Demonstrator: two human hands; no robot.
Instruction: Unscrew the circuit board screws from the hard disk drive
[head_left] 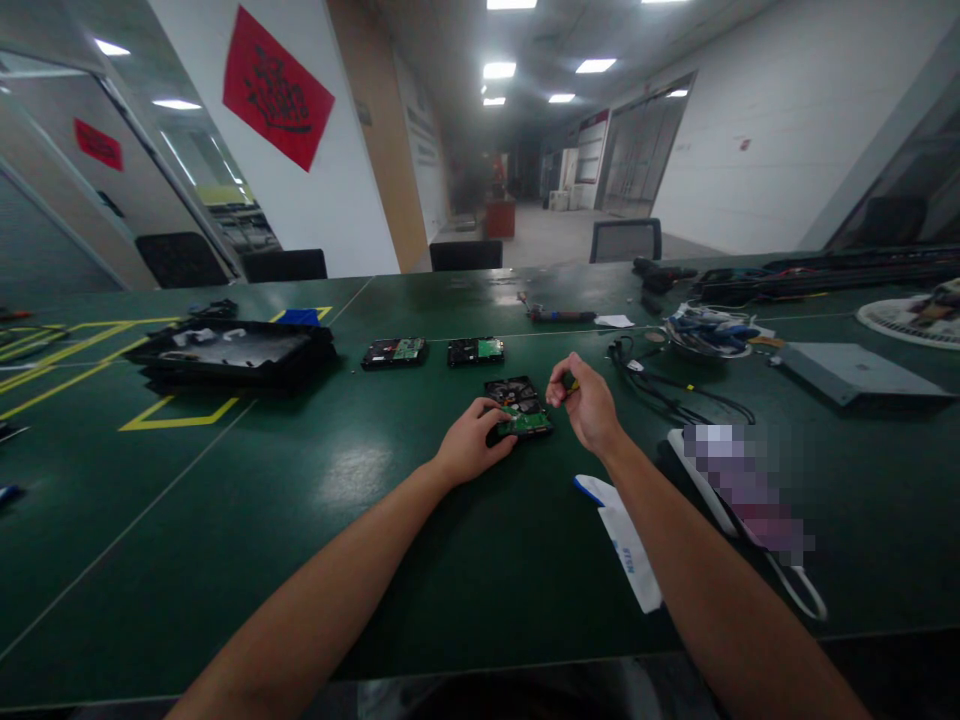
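head view: the hard drive (523,402) lies board-up on the desk (247,530); the left hand (474,440) rests on it, grip apart, seemingly to steady it, the right hand (589,402) clamped around a small tool (571,382) just beside.

Smooth tabletop (187,540) (glossy under lights), metal-looking hard drive (520,403), matt box (859,372)
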